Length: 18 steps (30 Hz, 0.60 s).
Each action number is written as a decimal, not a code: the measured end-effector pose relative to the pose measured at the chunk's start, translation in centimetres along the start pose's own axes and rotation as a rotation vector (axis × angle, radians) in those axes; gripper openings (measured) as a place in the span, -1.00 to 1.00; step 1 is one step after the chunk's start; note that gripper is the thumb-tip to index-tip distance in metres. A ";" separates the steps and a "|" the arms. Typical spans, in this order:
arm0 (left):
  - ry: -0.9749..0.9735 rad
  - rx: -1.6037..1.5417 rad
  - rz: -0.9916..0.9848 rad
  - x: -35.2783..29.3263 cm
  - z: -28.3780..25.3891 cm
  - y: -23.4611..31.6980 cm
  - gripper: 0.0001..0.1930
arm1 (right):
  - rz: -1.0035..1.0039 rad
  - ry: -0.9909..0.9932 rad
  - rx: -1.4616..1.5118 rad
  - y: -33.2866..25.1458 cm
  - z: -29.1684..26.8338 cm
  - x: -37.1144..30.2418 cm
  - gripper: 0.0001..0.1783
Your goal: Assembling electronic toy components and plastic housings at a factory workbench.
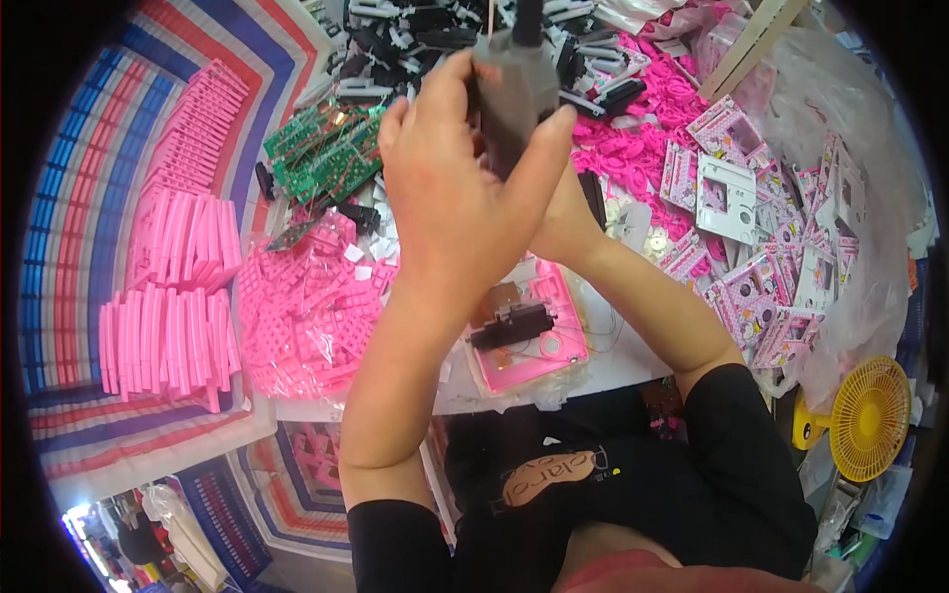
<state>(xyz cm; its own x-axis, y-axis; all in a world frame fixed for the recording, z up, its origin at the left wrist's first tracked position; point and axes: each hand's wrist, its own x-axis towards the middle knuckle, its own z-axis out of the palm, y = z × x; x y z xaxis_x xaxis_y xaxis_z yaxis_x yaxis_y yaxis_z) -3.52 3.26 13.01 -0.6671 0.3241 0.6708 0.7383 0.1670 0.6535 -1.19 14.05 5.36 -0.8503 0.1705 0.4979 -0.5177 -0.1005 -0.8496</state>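
Note:
Raised over the far middle of the table, my left hand (445, 188) is wrapped around a grey handheld tool (519, 89) with a dark upper end. Its exact kind does not show. Behind that hand, my right hand (561, 222) shows little beyond the wrist, and its fingers are hidden. Below both hands lies a pink plastic casing (563, 296) on the near part of the table. A black mechanism (514, 326) and thin wires are in the casing.
Stacked pink panels (168, 341) stand at the left, beside bagged pink grid pieces (311, 311). Green circuit boards (326, 153), black mechanisms (425, 44) and bright pink parts (633, 148) fill the back. Printed faceplates (727, 198) pile up at right, near a yellow fan (870, 418).

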 end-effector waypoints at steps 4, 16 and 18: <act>-0.009 -0.081 0.069 -1.7 -2.2 -0.9 -0.40 | 0.132 0.050 0.083 -2.3 -0.2 -0.5 -0.75; -0.384 0.265 0.106 -12.3 -2.5 -3.9 -0.73 | 0.064 -0.253 0.425 -4.3 -1.0 -2.4 -0.70; -0.361 0.308 0.138 -12.6 -2.5 -4.1 -0.77 | 0.054 -0.272 0.418 -4.6 -0.8 -2.3 -0.69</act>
<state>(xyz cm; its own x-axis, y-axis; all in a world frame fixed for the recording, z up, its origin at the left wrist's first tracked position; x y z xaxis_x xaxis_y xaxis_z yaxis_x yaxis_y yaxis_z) 1.61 -3.90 2.72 -0.5237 0.6555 0.5441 0.8490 0.3492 0.3964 3.25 14.91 7.94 -0.8418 -0.1022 0.5301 -0.4187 -0.4961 -0.7606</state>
